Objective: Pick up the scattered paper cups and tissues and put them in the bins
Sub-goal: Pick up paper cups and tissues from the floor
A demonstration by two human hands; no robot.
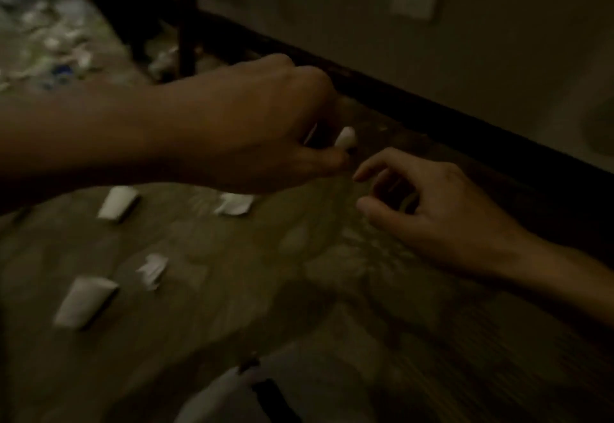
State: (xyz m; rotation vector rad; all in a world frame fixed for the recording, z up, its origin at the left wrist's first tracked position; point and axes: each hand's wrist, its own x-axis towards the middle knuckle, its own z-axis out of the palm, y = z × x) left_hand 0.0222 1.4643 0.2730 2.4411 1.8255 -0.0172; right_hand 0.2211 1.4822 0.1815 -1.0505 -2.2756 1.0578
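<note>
The scene is dim and blurred. My left hand [265, 127] reaches across the middle of the view with its fingers closed on a small white piece, likely a tissue [347, 138]. My right hand [428, 203] hovers just right of it, fingers curled apart and holding nothing. On the floor lie two white paper cups on their sides, one [118, 204] below my left forearm and one [84, 301] nearer me at the left. Two crumpled tissues lie among them: one [234, 204] under my left hand, another [153, 269] lower left.
A dark skirting strip [432, 107] runs diagonally along a pale wall [332, 17] at the upper right. A dark furniture leg [187, 17] stands at the top. A heap of pale litter [50, 40] lies far left. A white shape [232, 396] sits at the bottom edge.
</note>
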